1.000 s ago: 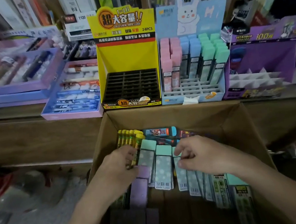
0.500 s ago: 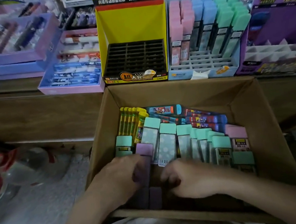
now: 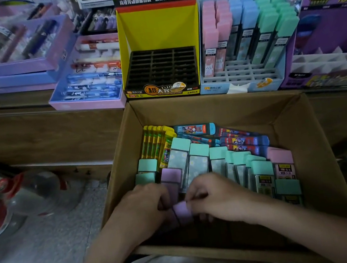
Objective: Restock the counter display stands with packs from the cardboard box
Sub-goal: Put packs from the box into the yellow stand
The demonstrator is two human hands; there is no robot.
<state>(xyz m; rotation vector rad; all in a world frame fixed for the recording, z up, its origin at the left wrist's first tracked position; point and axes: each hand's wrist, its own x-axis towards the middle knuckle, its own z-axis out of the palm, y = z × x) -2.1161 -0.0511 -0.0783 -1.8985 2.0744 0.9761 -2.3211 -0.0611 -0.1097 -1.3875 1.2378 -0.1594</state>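
- The fingers of the left hand (image 3: 148, 206) and the right hand (image 3: 219, 194) are curled in from either side on the purple packs (image 3: 181, 210), low at the near end of the cardboard box (image 3: 308, 155). How many are gripped cannot be told, since the hold is partly hidden.
- If the bundle is lifted squeezed only from its sides, a middle pack may be let slip. The smooth cases are judged likely to slide on one another.
- The mint-capped packs (image 3: 197, 161) lean in a row just beside the right hand, and they may be dragged over or toppled as the bundle is drawn up.
- The box appears to be propped between the lap and the counter edge, so it could be tipped by a hard pull or a downward push.
- Open slots are seen in the yellow stand (image 3: 159, 31), the rabbit stand (image 3: 250, 78) and the purple stand (image 3: 334, 33) — a wrong choice could easily be made.
- No purple row is visible in the rabbit stand, where pink, blue and green packs are kept upright.
- A pack pushed in tilted may be jammed in a narrow slot — or the upright rows behind may be knocked.
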